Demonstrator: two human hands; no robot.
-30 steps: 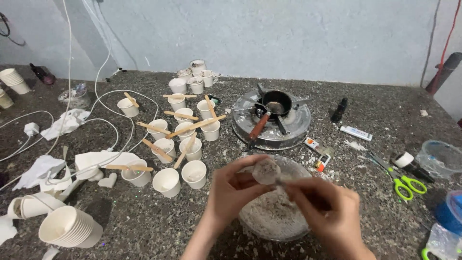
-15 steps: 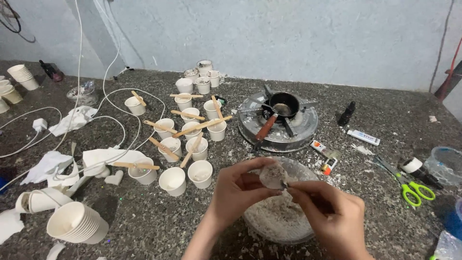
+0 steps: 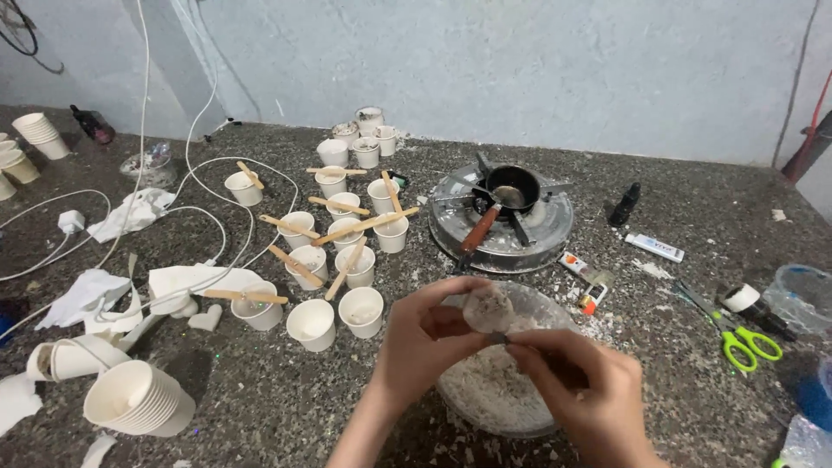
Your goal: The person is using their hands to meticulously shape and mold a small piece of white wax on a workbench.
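My left hand (image 3: 429,334) pinches a pale, round lump of wax (image 3: 488,308) between thumb and fingers, just above a clear bowl (image 3: 537,425) filled with white wax shavings. My right hand (image 3: 582,386) is closed on a small dark tool whose tip (image 3: 498,338) touches the underside of the lump; most of the tool is hidden in the fist. Both hands hover over the bowl near the table's front edge.
Several small white paper cups (image 3: 347,260), some with wooden sticks across them, stand left of the bowl. Behind it sits a small stove (image 3: 542,234) with a dark pan (image 3: 511,191). Stacked cups (image 3: 139,399), white cables (image 3: 199,217), green scissors (image 3: 737,334), a lighter (image 3: 589,299) and a tape roll (image 3: 741,299) lie around.
The view has shifted slightly, so the table items sit a little lower and to the right. My hands stay together over the bowl, still working the lump.
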